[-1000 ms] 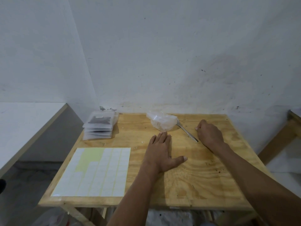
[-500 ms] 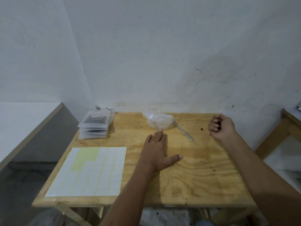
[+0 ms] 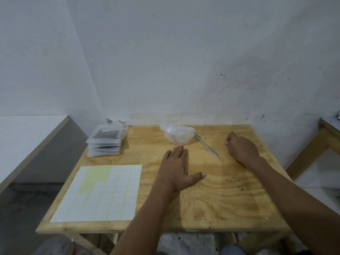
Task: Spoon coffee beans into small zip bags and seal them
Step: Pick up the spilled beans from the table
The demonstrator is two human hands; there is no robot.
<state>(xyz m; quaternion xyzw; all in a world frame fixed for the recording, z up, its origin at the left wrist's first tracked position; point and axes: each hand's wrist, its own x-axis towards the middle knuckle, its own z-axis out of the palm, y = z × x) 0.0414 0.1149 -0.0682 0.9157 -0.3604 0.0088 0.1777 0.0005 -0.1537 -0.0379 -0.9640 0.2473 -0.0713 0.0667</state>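
Observation:
A stack of small zip bags (image 3: 106, 140) with dark coffee inside sits at the table's back left. A crumpled clear plastic bag (image 3: 176, 134) lies at the back middle, and a metal spoon (image 3: 204, 144) lies beside it, handle pointing to the front right. My left hand (image 3: 177, 167) lies flat on the wooden table (image 3: 220, 196), fingers straight, fingertips just short of the plastic bag. My right hand (image 3: 241, 148) rests on the table to the right of the spoon, fingers curled into a fist, holding nothing I can see.
A white label sheet (image 3: 99, 192) with some labels peeled off lies at the front left. The white wall runs directly behind the table. A white counter (image 3: 27, 137) stands to the left, and another wooden table (image 3: 329, 137) to the right.
My right hand was lifted in a fist half a second ago and has come back down onto the table right of the spoon. My left hand has stayed flat.

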